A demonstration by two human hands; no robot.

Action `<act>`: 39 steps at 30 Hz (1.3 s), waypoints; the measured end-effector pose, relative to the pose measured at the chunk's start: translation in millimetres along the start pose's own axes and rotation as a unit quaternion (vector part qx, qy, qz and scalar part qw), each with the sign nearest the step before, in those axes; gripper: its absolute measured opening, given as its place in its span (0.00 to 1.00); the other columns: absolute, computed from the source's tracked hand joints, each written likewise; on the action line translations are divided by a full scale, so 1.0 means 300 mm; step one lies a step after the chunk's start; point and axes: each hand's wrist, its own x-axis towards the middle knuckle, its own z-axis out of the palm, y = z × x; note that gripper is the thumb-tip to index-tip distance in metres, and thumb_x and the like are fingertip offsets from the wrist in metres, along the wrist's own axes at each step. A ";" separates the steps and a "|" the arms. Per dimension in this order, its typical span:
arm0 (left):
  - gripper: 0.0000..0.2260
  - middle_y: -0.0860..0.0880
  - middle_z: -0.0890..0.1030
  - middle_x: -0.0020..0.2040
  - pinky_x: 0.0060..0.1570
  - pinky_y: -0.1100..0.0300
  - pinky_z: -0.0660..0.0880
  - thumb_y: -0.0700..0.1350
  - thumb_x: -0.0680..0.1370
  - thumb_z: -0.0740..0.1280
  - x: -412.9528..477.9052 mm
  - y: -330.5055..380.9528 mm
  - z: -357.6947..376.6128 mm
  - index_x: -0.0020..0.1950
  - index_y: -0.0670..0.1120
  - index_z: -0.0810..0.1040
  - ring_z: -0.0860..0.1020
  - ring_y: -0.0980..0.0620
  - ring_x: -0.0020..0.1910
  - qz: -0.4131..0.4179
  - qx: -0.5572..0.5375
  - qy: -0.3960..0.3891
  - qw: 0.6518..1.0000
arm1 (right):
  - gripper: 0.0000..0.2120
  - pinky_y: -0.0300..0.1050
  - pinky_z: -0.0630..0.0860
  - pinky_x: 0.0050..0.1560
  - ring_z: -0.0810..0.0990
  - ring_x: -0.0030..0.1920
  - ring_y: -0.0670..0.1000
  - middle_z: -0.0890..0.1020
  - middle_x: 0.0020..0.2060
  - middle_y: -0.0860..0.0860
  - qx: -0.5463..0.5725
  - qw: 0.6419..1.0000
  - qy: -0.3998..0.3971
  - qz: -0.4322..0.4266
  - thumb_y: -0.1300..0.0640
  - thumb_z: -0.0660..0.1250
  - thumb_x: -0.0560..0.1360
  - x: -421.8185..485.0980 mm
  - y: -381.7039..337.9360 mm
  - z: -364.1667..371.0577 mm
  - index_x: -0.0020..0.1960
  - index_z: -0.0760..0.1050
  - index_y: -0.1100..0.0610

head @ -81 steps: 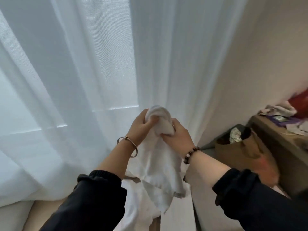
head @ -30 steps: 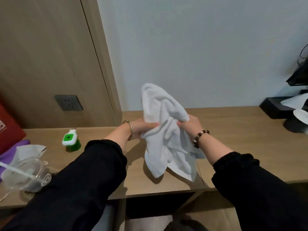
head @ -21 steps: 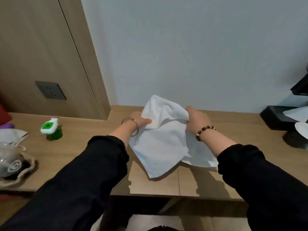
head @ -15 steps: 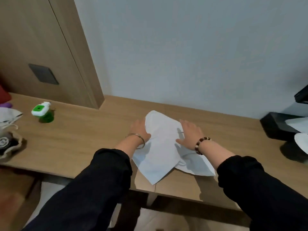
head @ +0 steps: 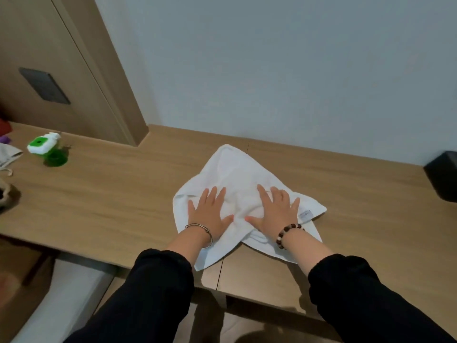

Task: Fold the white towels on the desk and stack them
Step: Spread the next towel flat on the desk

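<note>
1. Head view: the towel lies spread on the bench. It is rumpled and skewed to the bench edge. One corner points at the wall, and another reaches close to the near edge.
2. My left hand lies palm down on the towel's left part. Its fingers are straight and spread, so it grips nothing and only presses the cloth flat.
3. My right hand lies the same way on the right part, with fingers straight and fanned wide. Its thumb points towards the left hand, and the two thumbs are near each other but apart.
4. Between my hands the cloth bunches into soft creases.
5. A small label sits at the towel's right edge, just beside my right little finger.
6. A thin metal bangle circles my left wrist and a string of dark beads my right. Both black sleeves are pushed up my forearms.
7. A green bottle with a white-and-green cap stands on the bench at the far left, well apart from the towel. The things beyond it are cut off by the frame, and I cannot tell what they are.
8. Behind the bottle rises a wood panel with a dark socket plate.
9. A dark box stands on the bench at the right edge, partly out of frame and well apart from the towel.
</note>
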 end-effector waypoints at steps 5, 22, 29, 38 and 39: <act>0.28 0.52 0.49 0.78 0.70 0.36 0.45 0.55 0.80 0.54 0.148 0.016 -0.021 0.77 0.56 0.47 0.47 0.50 0.76 0.003 -0.017 0.045 0.999 | 0.38 0.67 0.47 0.68 0.61 0.67 0.58 0.65 0.67 0.53 -0.059 0.989 0.133 0.005 0.28 0.45 0.71 0.088 -0.040 0.039 0.74 0.54 0.47; 0.29 0.49 0.65 0.73 0.61 0.65 0.57 0.54 0.77 0.66 -0.084 0.027 -0.059 0.74 0.48 0.61 0.63 0.51 0.70 0.154 -0.228 0.065 0.959 | 0.33 0.54 0.57 0.69 0.58 0.71 0.57 0.59 0.73 0.56 0.019 0.988 0.132 -0.073 0.37 0.52 0.77 0.037 -0.002 0.068 0.76 0.51 0.53; 0.05 0.47 0.80 0.44 0.40 0.64 0.65 0.43 0.77 0.65 -0.260 -0.005 0.010 0.44 0.43 0.79 0.75 0.47 0.48 0.046 -0.225 0.212 0.950 | 0.41 0.57 0.49 0.74 0.49 0.76 0.54 0.50 0.77 0.53 0.060 0.983 0.072 -0.156 0.35 0.61 0.74 -0.180 0.015 0.121 0.77 0.46 0.50; 0.16 0.40 0.72 0.67 0.49 0.62 0.63 0.38 0.82 0.54 -0.394 -0.111 -0.100 0.70 0.36 0.68 0.68 0.51 0.52 -0.193 -0.339 0.264 0.882 | 0.11 0.50 0.61 0.70 0.59 0.73 0.55 0.55 0.76 0.55 0.038 0.968 0.216 -0.125 0.59 0.62 0.76 -0.321 0.079 0.135 0.58 0.73 0.55; 0.17 0.39 0.71 0.69 0.50 0.63 0.64 0.38 0.82 0.54 -0.404 -0.132 -0.118 0.70 0.36 0.67 0.70 0.49 0.55 -0.215 -0.362 0.253 0.871 | 0.12 0.51 0.60 0.69 0.58 0.73 0.55 0.55 0.76 0.55 0.019 0.969 0.221 -0.104 0.61 0.61 0.76 -0.328 0.097 0.128 0.58 0.73 0.56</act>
